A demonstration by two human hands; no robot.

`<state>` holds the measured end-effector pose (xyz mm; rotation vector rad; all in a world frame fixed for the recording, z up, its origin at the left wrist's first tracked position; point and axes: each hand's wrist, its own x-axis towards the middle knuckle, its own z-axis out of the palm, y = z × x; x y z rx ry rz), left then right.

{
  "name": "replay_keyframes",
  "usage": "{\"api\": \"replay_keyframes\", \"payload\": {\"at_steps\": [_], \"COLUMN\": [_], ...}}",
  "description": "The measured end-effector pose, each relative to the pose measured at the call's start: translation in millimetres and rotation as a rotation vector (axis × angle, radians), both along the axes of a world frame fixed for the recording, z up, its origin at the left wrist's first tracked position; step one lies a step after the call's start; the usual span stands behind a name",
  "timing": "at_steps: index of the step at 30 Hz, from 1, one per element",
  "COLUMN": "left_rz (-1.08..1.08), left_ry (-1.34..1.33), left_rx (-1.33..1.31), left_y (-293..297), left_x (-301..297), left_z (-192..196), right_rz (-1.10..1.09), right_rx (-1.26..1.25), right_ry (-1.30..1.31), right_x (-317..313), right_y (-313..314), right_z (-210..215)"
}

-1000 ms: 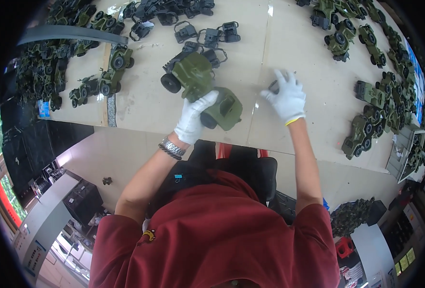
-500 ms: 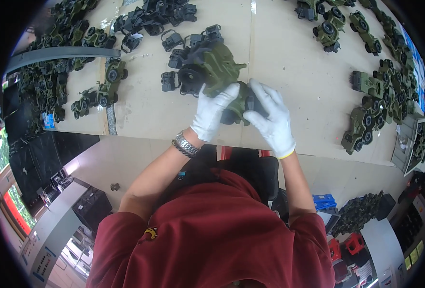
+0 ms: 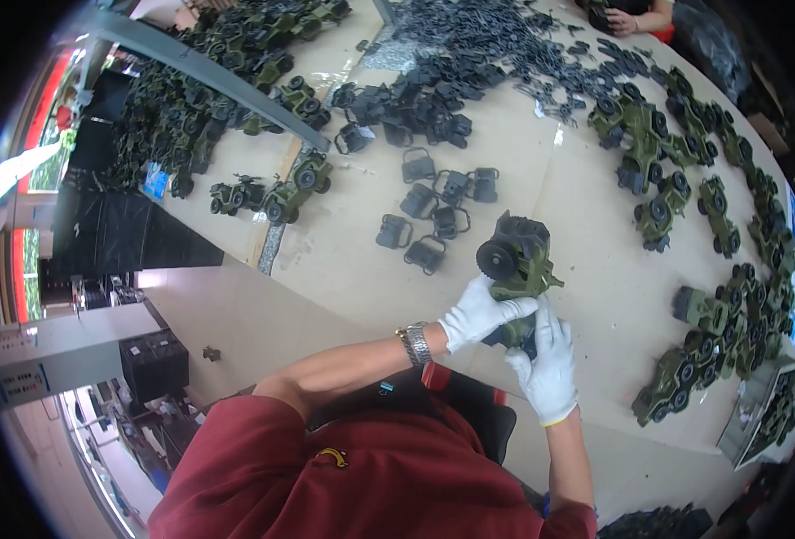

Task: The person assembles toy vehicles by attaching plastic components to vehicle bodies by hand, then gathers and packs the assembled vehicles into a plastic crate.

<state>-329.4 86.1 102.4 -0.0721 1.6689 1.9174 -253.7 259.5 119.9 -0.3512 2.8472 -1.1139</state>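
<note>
Both my hands, in white gloves, hold a toy military vehicle (image 3: 530,272) above the table. It has an olive-green body, black wheels and a dark piece at its far end. My left hand (image 3: 480,316) is closed around its left side, with the thumb across the body. My right hand (image 3: 548,368) is closed on its near end, fingers along the right side; the hands partly hide that end. Just beyond and left of the vehicle lie several loose dark grey plastic parts (image 3: 451,187) with looped frames.
Finished-looking green toy vehicles (image 3: 685,368) crowd the table's right side, and more (image 3: 182,135) are heaped far left. A dark pile of small parts (image 3: 469,36) covers the far side. A metal bar (image 3: 209,76) crosses at left. Another person's hand (image 3: 622,22) shows at far right.
The whole view has turned and shifted, bringing the far parts pile and another person's hand into sight. The toy vehicle stays in both hands, now apart from the loose grey parts in view.
</note>
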Motion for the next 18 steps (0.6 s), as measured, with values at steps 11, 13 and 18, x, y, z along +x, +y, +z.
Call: {"api": "replay_keyframes", "payload": {"at_steps": [11,13,18], "left_rz": [0.447,0.477,0.646], "left_ry": [-1.183,-1.222,-1.183], "left_rx": [0.496,0.475,0.525], "left_y": [80,94,126], "left_x": [24,31,26], "left_z": [26,23,14], "right_rz": [-0.267,-0.292,-0.307], "right_rx": [0.032,-0.072,-0.148], "right_ry": [0.397,0.418,0.432], "right_x": [18,14,-15], "right_y": [25,38,59], "right_z": [1,-4,-9]}}
